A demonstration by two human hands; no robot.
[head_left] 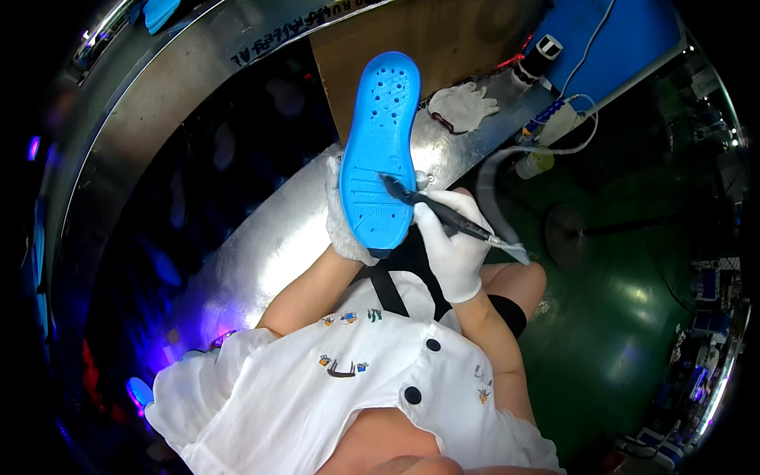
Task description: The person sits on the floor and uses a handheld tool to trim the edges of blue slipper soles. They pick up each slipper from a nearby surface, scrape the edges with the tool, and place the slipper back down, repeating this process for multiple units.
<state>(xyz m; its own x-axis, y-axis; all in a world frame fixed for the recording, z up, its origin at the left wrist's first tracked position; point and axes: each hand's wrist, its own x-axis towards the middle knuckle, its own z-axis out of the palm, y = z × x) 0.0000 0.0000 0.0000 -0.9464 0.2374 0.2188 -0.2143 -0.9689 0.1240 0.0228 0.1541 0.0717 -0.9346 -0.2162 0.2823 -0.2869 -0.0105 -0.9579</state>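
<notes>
Presently: one blue shoe sole [380, 146], centre frame, upright.
Gloved left hand [342, 222] grips its lower edge; gloved right hand [453, 237] clasps one dark pen tool [437, 210], tip touching sole. One spare glove [463, 105] upper right.

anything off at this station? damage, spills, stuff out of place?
Nothing damaged or spilled. The left hand holds the blue shoe sole upright; the right hand holds a dark pen-like tool with its tip on the sole. One oddity: a spare white glove lies crumpled on the metal bench behind.
</notes>
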